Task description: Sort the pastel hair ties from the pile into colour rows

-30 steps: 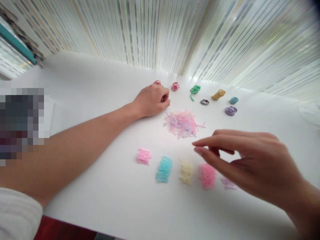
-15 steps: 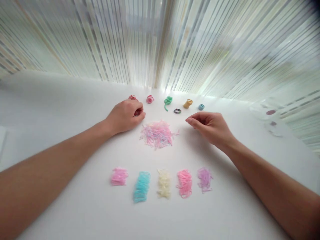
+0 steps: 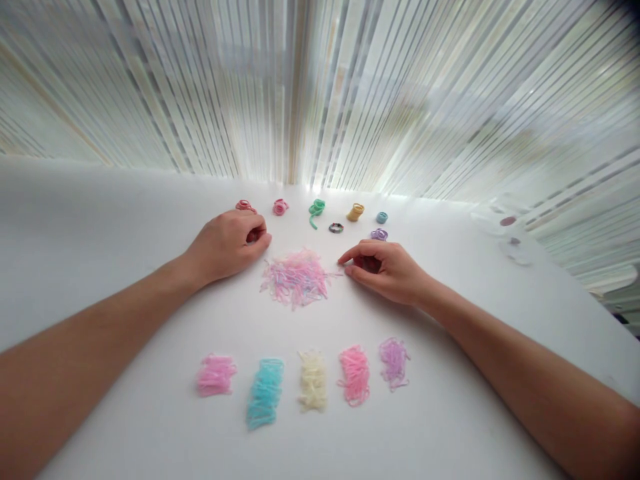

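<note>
A loose heap of small pastel rubber bands (image 3: 296,277) lies between my hands, mostly pink and lilac. My left hand (image 3: 227,243) rests on the table at the heap's left, fingers curled in and thumb near the forefinger; whatever may be inside is hidden. At the heap's right edge, my right hand (image 3: 377,270) has thumb and forefinger apart beside a few stray bands. Nearer me lies a row of single-colour piles: orchid pink bands (image 3: 217,375), turquoise bands (image 3: 265,393), cream bands (image 3: 313,381), pink bands (image 3: 355,375) and purple bands (image 3: 394,362).
Behind the heap are a red coil (image 3: 244,205), pink coil (image 3: 281,207), green coil (image 3: 317,208), yellow coil (image 3: 355,213), blue coil (image 3: 382,217) and purple coil (image 3: 379,235). A multicoloured ring (image 3: 337,228) lies among them. Clear plastic pieces (image 3: 515,250) sit far right, before a striped curtain (image 3: 300,93).
My right hand has come in to the heap's right edge, and its thumb and forefinger have parted. The purple coil now shows behind it. My left hand keeps its curled pose; the view has shifted.
</note>
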`<state>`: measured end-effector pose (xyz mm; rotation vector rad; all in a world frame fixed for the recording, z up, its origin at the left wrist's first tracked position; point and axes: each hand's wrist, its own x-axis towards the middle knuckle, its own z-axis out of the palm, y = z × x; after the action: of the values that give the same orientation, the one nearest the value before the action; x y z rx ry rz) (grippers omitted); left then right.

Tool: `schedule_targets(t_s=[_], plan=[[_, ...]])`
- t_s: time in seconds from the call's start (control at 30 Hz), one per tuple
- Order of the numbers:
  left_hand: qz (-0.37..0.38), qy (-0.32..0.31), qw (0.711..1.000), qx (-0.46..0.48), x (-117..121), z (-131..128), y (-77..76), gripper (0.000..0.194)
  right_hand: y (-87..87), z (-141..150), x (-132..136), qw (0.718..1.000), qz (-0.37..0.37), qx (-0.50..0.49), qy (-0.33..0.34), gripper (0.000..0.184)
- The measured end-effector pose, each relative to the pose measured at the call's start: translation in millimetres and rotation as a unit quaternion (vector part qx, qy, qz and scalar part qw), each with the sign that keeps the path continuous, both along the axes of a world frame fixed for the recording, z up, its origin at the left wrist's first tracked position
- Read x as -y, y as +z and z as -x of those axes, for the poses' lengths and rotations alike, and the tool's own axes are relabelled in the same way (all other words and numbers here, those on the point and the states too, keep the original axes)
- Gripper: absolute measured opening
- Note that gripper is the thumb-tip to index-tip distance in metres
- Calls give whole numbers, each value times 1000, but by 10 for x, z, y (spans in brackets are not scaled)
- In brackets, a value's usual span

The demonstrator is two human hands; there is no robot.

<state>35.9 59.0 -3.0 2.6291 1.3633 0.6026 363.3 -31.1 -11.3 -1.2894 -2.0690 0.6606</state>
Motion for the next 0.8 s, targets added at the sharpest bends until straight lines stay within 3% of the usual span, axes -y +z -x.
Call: schedule_targets(t_s=[0.2,0.57,0.8], plan=[[-6,-6,1000,8,-6,14,-2,28,30,-1,-2,999,29,26,4,18],[-9,-8,1000,7,2,-6,6,25,51,-6,-2,999,2,47,18,15],[-2,-4,1000,5,3,-2,11,23,81,-71,-2,989,139,-39,34,37]])
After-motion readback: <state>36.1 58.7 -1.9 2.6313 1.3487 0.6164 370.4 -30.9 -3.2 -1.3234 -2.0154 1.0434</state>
